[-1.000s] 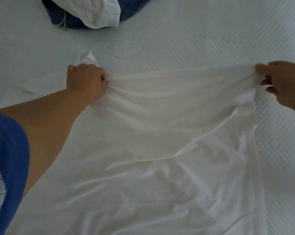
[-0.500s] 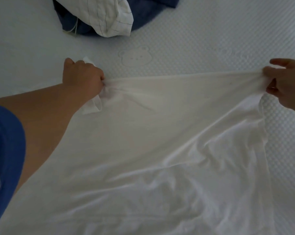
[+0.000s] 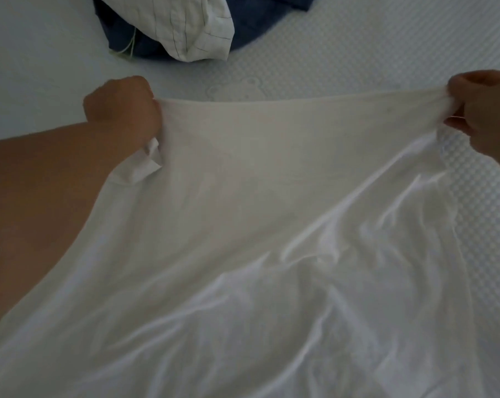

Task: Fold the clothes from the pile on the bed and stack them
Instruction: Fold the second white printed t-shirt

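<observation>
Garment: white shirt (image 3: 271, 225) now pulled taut, far edge straighter than 1 second ago; ready to lay flat.
Left hand (image 3: 122, 106): fist clenched on far-left corner.
Right hand (image 3: 484, 110): pinching far-right corner.
Pile (image 3: 185, 24): far left on bed (image 3: 358, 53), more visible than before.

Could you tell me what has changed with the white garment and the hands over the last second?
The far edge of the white garment went from sagging and bunched to stretched taut between the left hand and the right hand, which drew apart. Both hands keep their grip; the pile stays untouched.
</observation>
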Demonstrator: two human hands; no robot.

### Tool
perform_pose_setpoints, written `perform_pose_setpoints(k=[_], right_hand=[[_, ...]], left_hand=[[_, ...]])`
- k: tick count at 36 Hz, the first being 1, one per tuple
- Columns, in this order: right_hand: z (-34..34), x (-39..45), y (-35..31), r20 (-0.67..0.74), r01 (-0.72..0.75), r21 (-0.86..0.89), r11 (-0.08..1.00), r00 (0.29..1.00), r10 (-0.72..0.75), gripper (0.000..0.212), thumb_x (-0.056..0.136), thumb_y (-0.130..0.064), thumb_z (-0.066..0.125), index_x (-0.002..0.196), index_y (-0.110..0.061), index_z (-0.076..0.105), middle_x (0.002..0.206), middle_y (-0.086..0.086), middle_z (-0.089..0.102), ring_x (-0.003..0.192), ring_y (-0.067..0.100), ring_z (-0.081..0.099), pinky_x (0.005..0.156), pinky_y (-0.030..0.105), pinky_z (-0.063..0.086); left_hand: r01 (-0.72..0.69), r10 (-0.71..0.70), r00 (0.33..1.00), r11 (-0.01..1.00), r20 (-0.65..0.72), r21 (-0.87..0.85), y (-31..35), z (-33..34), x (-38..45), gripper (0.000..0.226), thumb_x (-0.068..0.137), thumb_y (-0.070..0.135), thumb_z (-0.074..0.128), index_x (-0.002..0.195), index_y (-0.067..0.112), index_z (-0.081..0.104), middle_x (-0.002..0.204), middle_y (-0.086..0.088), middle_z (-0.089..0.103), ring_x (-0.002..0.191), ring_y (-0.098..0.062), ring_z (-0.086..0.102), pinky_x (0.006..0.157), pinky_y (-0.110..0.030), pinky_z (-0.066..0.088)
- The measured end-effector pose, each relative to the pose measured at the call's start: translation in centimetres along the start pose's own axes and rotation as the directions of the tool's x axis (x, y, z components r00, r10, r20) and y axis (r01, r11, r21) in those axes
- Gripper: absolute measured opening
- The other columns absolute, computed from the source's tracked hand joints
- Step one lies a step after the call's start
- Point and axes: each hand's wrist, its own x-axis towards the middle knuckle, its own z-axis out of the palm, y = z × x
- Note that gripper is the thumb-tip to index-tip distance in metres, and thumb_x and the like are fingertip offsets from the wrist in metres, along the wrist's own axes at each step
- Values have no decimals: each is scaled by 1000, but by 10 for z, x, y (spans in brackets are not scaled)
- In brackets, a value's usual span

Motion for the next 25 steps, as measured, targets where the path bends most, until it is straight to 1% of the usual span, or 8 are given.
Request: perform_pose_setpoints(k=[2, 6, 9, 12, 14, 17, 21, 25], right_hand=[[9, 4, -2, 23, 9, 69, 998, 1000, -11, 9, 85, -22, 63, 86, -31, 62, 97, -3, 63, 87, 13, 65, 66, 24, 56], [24, 10, -6, 55, -7, 84, 996, 999, 3, 29, 84, -5, 59, 104, -25, 61, 116, 6, 60, 78, 8, 66, 65, 21, 54], [25, 14, -4, 45, -29, -22, 999, 999, 30, 65, 79, -14, 71, 137, -23, 44, 114, -3, 58, 95, 12, 64, 81, 26, 55], [24, 2, -3, 43, 36, -225, 974, 999, -27, 86, 75, -32, 74, 146, -26, 27, 129, -5, 50, 110, 15, 53, 91, 30, 45], [20, -14, 0, -34, 97, -374, 922, 992, -118, 82, 75, -40, 70, 144, -24, 30, 133, -7, 47, 113, 12, 47, 93, 30, 39], [4, -46, 16, -102, 118, -471, 874, 977, -187, 64, 77, -41, 64, 134, -24, 41, 129, -5, 48, 117, 15, 46, 97, 33, 40], [-28, -92, 54, -79, -15, -536, 844, 996, -33, 50, 81, -43, 61, 124, -20, 52, 122, 4, 55, 111, 25, 52, 95, 43, 44], [-61, -133, 88, 13, -55, -652, 756, 996, 84, 42, 84, -45, 59, 117, -19, 57, 101, 0, 57, 91, 23, 52, 80, 34, 42]], left_hand=[[97, -89, 993, 989, 74, -113, 6, 6, 4, 23, 89, 10, 52, 109, 2, 61, 110, -21, 61, 100, -39, 57, 75, -36, 40], [238, -206, 970, 912, 128, -335, 15, 18, 2, 35, 87, 8, 56, 122, 4, 52, 122, -17, 58, 110, -34, 54, 80, -34, 40], [220, -182, 975, 830, 125, -513, 23, 22, -15, 54, 89, 17, 50, 140, 16, 32, 132, -13, 50, 118, -32, 48, 92, -35, 39], [174, -97, 981, 829, 169, -532, 33, 23, -38, 74, 84, 26, 57, 147, 24, 17, 142, -10, 42, 125, -32, 43, 98, -37, 37], [100, -21, 987, 852, 158, -515, 43, 24, -58, 78, 83, 28, 59, 148, 21, 18, 149, -8, 33, 134, -28, 34, 106, -36, 30], [-154, 193, 981, 863, 34, -481, 62, 27, -98, 66, 84, 23, 56, 144, 10, 32, 148, -15, 33, 139, -28, 26, 112, -33, 20], [-312, 396, 917, 796, 56, -519, 89, 30, -147, 52, 79, 25, 53, 128, 8, 55, 137, -17, 48, 130, -29, 41, 107, -31, 26], [-355, 430, 902, 799, 48, -485, 102, 36, -172, 45, 80, 15, 63, 124, 6, 59, 138, -21, 46, 131, -35, 39, 109, -43, 31]])
